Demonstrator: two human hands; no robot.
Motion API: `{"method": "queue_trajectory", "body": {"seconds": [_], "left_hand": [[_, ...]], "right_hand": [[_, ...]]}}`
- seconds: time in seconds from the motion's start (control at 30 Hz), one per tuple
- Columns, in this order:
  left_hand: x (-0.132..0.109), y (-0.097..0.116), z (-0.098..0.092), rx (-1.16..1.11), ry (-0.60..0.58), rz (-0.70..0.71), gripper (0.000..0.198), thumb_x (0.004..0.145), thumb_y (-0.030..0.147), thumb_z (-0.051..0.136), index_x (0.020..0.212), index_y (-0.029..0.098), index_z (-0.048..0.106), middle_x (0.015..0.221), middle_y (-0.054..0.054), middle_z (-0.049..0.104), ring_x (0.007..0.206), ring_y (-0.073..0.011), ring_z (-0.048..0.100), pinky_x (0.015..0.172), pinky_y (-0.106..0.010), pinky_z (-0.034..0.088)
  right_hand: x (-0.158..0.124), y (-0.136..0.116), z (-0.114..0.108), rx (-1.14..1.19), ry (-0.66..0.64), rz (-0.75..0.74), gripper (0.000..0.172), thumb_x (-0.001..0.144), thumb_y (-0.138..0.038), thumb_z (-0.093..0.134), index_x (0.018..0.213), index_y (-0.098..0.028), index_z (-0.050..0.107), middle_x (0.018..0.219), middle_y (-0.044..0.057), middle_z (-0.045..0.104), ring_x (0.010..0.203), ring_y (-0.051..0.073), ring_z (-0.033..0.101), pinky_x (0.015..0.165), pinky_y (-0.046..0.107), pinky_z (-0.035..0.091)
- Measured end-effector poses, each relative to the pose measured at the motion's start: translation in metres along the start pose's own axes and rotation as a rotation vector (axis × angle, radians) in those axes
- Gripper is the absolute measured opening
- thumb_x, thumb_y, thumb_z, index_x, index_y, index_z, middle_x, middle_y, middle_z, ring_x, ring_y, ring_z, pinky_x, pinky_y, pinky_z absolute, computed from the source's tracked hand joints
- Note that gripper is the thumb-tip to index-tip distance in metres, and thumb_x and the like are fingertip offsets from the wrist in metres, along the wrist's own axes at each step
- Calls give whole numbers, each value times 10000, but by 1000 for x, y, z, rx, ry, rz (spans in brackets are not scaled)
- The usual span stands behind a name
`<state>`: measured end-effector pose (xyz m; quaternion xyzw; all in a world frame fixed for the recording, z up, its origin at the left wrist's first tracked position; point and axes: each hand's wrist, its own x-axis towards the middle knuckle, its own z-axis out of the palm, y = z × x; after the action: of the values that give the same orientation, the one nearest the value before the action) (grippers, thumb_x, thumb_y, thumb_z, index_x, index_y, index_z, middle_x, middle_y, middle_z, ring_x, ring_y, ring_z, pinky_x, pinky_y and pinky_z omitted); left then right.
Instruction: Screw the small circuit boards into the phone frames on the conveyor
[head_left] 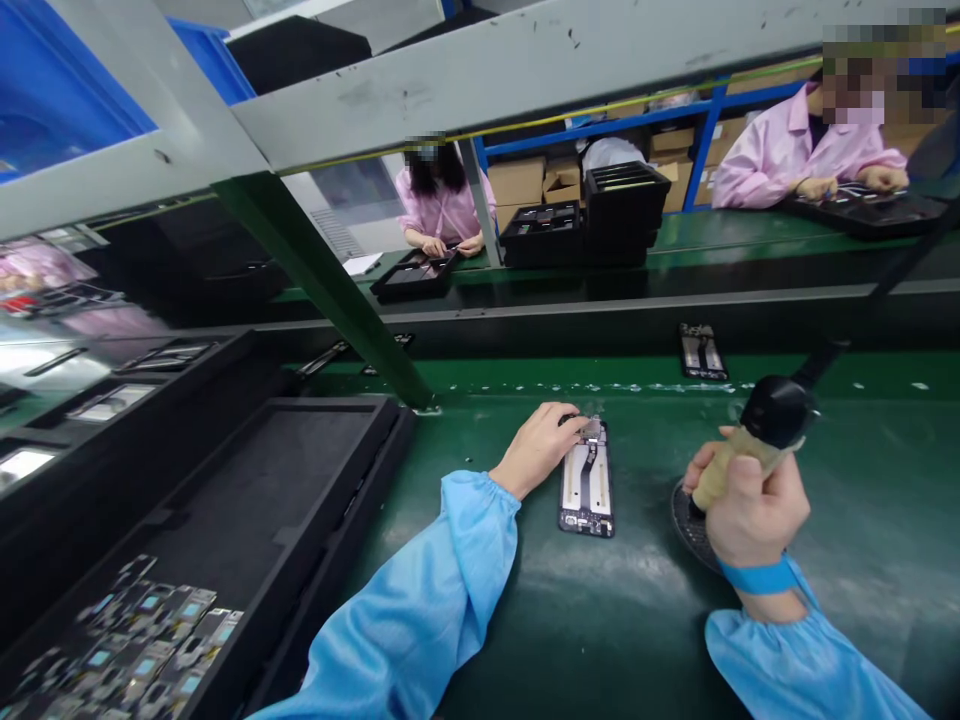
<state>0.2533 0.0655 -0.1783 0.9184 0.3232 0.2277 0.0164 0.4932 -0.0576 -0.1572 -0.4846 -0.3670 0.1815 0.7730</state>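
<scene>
Head view: looking down across a green worktop (637,620) on an assembly line.
Left hand (536,447): resting on the top end of an open, backless black phone body (586,482), its fingers (564,425) lying loosely curled over a small part at that end; whether they are pinching anything I cannot tell.
Phone body: lying flat on the worktop, lengthwise away from the person, between the two hands.
Right hand (750,505): wrapping its fingers tightly around the tan grip of a hanging black-headed power screwdriver (757,440), tilted, well apart from the phone body.
Under the right hand: a dark round dish (690,530) sitting on the worktop.
Left side: a black foam tray (247,500) holding small camera-like parts (127,640) at its near corner.
Far side: two people in pink coats working at black trays.
Belt beyond: a second phone body (702,351) lying alone.
</scene>
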Motion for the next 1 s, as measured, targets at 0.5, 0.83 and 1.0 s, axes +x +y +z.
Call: {"method": "queue_trajectory", "body": {"seconds": [0.5, 0.83, 1.0], "left_hand": [[-3, -10, 6, -139, -75, 49, 279, 1131, 325, 557, 1340, 260, 730, 1442, -92, 683, 1365, -238, 636, 1177, -438, 565], [-5, -2, 10, -102, -58, 13, 357, 1108, 402, 602, 1390, 233, 739, 1542, -128, 635, 1435, -291, 588, 1216, -467, 522], [-3, 8, 10, -100, -87, -31, 289, 1094, 346, 626, 1323, 252, 775, 1475, -118, 678, 1365, -294, 635, 1169, -480, 536]], "right_hand": [[0, -4, 3, -26, 10, -14, 449, 909, -629, 700, 1075, -215, 643, 631, -18, 643, 409, 180, 569, 358, 306, 459], [-1, -4, 3, -40, 2, -23, 444, 921, -622, 698, 1073, -208, 643, 651, -16, 646, 430, 175, 581, 377, 307, 471], [0, -3, 4, -61, 2, -39, 502, 901, -662, 703, 1046, -189, 623, 634, -23, 642, 415, 159, 570, 377, 286, 464]]}}
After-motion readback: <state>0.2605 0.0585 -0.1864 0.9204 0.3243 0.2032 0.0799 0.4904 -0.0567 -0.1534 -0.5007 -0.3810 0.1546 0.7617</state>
